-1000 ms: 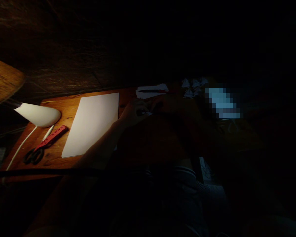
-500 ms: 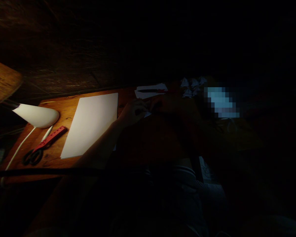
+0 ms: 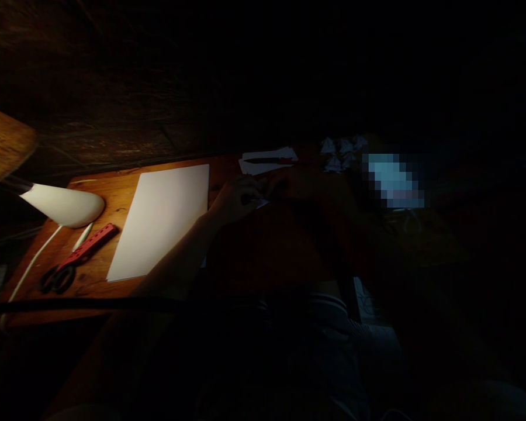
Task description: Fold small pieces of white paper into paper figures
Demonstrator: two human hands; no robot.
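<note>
Over the middle of the wooden table, my left hand [image 3: 238, 197] is closed with bent fingers around a small piece of white paper [image 3: 262, 203]. Only a pale corner of that paper shows below the fingers. My right hand [image 3: 291, 184], very dark, meets it from the right, its fingertips pinched at the same paper. Just beyond both hands lie some white paper pieces [image 3: 256, 168] with a dark, slim tool [image 3: 267, 160] across them; its kind is unclear. Several small folded paper shapes [image 3: 333, 164] sit behind my right hand.
A large white paper sheet [image 3: 162, 222] lies left, partly under my left forearm. Further left are black-handled scissors [image 3: 63, 279] with a red perforated part, a white pen-like object [image 3: 82, 237] and a lamp's white base [image 3: 65, 206] with its cord. A blurred bright rectangle [image 3: 392, 178] glows at right.
My fingers have shifted slightly at the small paper, and less of its white corner shows between the hands. The things on the table lie as before.
</note>
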